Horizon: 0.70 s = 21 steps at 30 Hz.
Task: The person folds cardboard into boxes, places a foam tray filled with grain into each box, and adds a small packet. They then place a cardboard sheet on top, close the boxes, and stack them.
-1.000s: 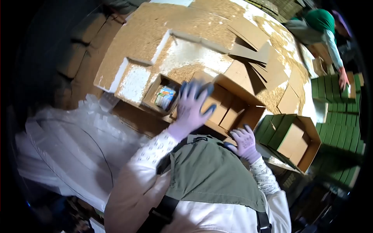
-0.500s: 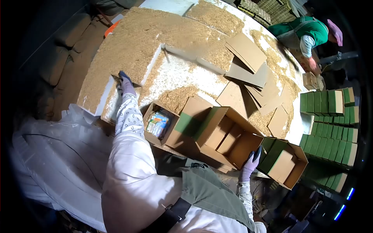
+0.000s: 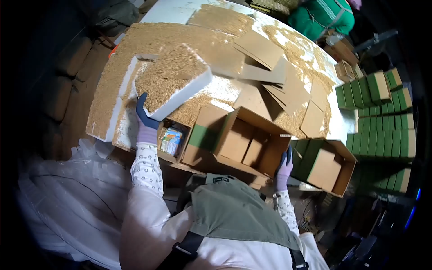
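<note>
The left hand, in a purple glove with dark-coated fingers, is gripping the near corner of a white-sided tray — partly open, thumb and fingers spread wide around the corner, one dark digit up the left side and another along the bottom of the white edge. The tray is covered with brown flakes on top, and its near corner sits just beyond the small box, which has colourful packets inside. Its far part reaches over the flake-strewn table; whether it touches the surface beneath cannot be told.

The right hand, gloved the same way, is at the right-hand wall of the open carton, dark fingers pointing up along the outside near the rim. The fingers look fairly straight and close together, but how firmly they press, or whether they pinch the cardboard, cannot be told.

The open carton stands between the small box and a green-and-brown box, with a flap marked by a green band spread on its left. Beyond it, loose cardboard sheets overlap on the table — green boxes are stacked at the right, and a person in green is at the far side
</note>
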Available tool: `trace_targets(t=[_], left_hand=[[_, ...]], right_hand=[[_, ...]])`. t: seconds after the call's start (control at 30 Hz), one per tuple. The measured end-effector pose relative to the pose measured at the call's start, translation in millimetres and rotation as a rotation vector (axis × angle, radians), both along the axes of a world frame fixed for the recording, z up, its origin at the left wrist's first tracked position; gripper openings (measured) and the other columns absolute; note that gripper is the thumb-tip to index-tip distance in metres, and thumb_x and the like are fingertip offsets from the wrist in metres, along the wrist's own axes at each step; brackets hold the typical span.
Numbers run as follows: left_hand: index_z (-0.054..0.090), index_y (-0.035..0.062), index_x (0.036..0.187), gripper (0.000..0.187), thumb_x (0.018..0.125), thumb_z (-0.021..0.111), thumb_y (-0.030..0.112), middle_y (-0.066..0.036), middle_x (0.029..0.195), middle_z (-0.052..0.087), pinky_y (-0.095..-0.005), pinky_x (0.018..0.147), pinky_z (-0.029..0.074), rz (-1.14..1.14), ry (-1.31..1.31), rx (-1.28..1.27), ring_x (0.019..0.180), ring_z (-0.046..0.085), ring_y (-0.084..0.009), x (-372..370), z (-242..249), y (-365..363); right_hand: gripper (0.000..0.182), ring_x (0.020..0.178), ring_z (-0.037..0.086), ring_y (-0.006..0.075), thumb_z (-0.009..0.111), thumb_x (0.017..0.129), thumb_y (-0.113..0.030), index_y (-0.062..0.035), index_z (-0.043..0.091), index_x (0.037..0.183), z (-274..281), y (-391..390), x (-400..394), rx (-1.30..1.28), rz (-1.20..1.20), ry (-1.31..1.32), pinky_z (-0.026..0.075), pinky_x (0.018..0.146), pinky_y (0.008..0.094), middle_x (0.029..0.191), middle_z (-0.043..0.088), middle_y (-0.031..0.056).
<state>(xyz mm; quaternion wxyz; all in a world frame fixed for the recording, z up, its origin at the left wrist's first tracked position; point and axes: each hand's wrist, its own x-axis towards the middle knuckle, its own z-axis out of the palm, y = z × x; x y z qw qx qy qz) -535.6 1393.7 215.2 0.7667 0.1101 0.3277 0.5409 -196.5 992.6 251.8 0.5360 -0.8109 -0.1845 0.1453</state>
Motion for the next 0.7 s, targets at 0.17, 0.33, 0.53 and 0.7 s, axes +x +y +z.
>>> trace_targets(t=[0.17,0.33,0.53,0.7], left_hand=[[0.056,0.0021,0.127,0.042,0.091,0.059,0.024,-0.015,0.124,0.062,-0.0416,0.096,0.052,-0.435,0.013,-0.008,0.112,0.061,-0.0286,74.5,92.4,-105.3],[0.062,-0.0004,0.115,0.030,0.091,0.061,0.018,-0.014,0.110,0.067,-0.0387,0.089,0.055,-0.826,-0.050,-0.179,0.098,0.066,-0.0264,138.3,116.0,-155.9],[0.033,0.0101,0.149,0.064,0.090,0.058,0.012,-0.013,0.130,0.056,-0.0360,0.094,0.052,-0.922,0.215,0.119,0.111,0.061,-0.0246,167.5,119.7,-183.9],[0.019,0.0058,0.152,0.084,0.089,0.065,0.036,-0.021,0.122,0.059,-0.0364,0.094,0.051,-1.091,0.935,0.754,0.111,0.062,-0.0288,146.4,21.4,-180.3]], right_hand=[[0.049,0.125,0.048,0.0186,0.050,0.101,-0.026,-0.0018,0.044,0.143,-4.0,1.2,12.1,0.099,0.019,0.187,0.035,0.106,0.0302,0.139,0.053,0.0121],[0.047,0.111,0.057,0.0175,0.048,0.102,-0.030,-0.0059,0.047,0.142,-42.9,-12.3,24.2,0.496,-0.041,0.643,0.045,0.097,0.0308,0.131,0.057,0.0079],[0.049,0.131,0.045,0.0233,0.043,0.103,-0.029,-0.0029,0.041,0.144,-35.8,-19.8,35.3,0.326,0.157,0.405,0.035,0.109,0.0320,0.142,0.049,0.0148],[0.046,0.131,0.046,0.0280,0.045,0.103,-0.026,-0.0002,0.044,0.141,-24.3,-22.5,25.6,0.117,0.142,0.088,0.034,0.109,0.0317,0.143,0.047,0.0183]])
